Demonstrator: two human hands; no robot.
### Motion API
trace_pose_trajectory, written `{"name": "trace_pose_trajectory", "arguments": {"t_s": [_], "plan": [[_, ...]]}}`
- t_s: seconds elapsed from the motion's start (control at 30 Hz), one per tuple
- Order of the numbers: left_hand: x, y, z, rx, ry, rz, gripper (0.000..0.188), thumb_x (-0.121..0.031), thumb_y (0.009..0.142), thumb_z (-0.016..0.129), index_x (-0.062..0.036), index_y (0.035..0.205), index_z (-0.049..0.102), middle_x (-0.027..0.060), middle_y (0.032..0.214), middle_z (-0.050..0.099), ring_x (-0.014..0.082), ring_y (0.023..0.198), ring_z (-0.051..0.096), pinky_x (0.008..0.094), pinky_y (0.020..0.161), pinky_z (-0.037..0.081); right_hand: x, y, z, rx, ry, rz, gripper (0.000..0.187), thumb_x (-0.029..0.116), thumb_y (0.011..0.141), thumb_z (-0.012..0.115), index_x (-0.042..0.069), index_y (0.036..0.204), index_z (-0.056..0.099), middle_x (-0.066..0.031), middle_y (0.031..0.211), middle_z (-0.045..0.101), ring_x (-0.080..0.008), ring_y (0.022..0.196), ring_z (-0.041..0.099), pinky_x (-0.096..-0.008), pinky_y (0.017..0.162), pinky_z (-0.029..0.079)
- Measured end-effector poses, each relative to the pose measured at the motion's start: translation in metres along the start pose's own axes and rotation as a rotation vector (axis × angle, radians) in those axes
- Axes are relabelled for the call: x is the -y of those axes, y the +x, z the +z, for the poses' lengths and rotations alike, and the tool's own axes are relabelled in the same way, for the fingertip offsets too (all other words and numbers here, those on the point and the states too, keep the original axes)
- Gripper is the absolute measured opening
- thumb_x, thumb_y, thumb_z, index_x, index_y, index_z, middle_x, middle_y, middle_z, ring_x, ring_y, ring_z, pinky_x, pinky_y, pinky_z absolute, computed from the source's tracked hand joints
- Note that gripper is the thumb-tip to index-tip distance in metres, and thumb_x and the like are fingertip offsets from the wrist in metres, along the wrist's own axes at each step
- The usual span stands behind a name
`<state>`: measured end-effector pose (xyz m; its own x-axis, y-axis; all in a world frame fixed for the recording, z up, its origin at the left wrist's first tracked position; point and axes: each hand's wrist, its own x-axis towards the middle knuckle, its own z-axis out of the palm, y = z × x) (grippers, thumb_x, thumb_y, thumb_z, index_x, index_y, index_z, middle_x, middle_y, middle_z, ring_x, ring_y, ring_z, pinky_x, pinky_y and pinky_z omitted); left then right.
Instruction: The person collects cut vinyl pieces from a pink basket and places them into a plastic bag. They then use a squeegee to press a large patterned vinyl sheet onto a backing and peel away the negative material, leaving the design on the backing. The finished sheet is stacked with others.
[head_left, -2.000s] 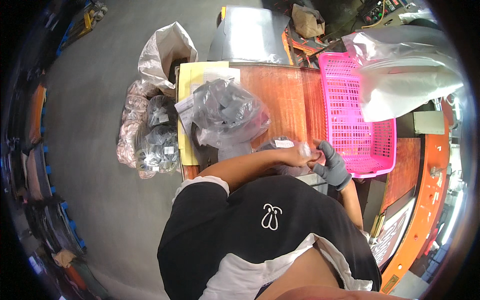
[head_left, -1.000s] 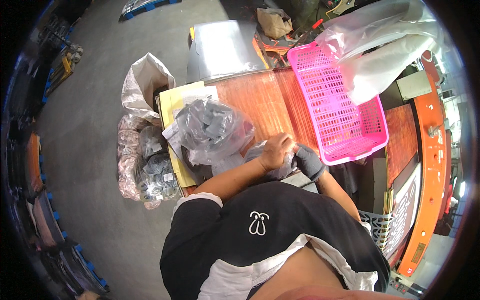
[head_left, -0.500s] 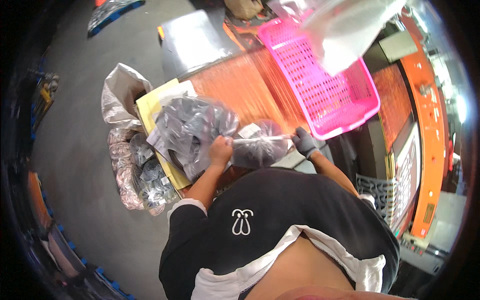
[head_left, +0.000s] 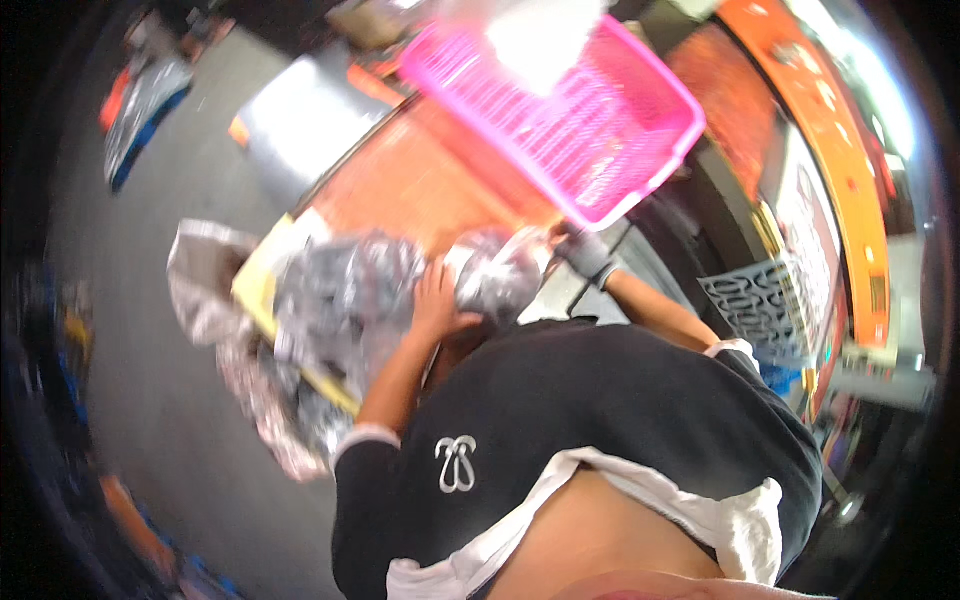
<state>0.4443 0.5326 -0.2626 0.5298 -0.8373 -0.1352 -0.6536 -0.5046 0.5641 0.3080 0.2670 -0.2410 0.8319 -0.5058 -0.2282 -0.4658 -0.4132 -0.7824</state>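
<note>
A clear plastic bag with dark contents (head_left: 492, 275) lies on the brown work surface in front of me. My left hand (head_left: 436, 302) is bare and rests between it and a bigger clear bag of dark items (head_left: 345, 290), fingers stretched out and touching the smaller bag's left side. On the other side, my right hand (head_left: 587, 255), in a grey glove, pinches the gathered plastic at that bag's right end. Motion blur hides the fine detail of the fingertips.
A pink slotted basket (head_left: 597, 222) with clear plastic sheeting (head_left: 545, 45) over it stands beyond my right hand. Yellow board (head_left: 262, 275) edges the surface at left. An open pale sack (head_left: 195, 285) stands on the floor there. An orange machine frame (head_left: 840, 170) rises at right.
The white strip stretched between my hands is no longer visible. My left hand has gone from a closed grip to spread fingers at the bag. The whole view has turned.
</note>
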Motion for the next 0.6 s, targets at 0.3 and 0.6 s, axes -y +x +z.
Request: {"name": "trace_pose_trajectory", "arguments": {"t_s": [0.3,0.6], "plan": [[-0.021,0.071,0.025,-0.04,0.181,0.4,0.053,-0.026,0.075,0.061,-0.0062,0.123,0.047,0.0167,0.129,0.045,0.0335,0.123,0.038,0.044,0.099,0.033,-0.121,-0.063,0.057,0.426,-0.293,0.121,0.025,0.023,0.071,0.057,0.006,0.088,0.064,-0.015,0.088,0.064,-0.029,0.081,0.06,-0.0407,0.071,0.045],[-0.021,0.054,-0.03,-0.176,0.123,0.027,0.03,-0.022,0.078,0.057,-0.0025,0.101,0.058,0.0207,0.095,0.059,0.0356,0.086,0.058,0.0442,0.076,0.045,-0.154,-0.176,-0.023,0.036,-0.121,0.562,0.035,0.02,0.069,0.052,0.004,0.097,0.063,-0.0198,0.096,0.063,-0.0351,0.092,0.059,-0.0426,0.077,0.044]]}}
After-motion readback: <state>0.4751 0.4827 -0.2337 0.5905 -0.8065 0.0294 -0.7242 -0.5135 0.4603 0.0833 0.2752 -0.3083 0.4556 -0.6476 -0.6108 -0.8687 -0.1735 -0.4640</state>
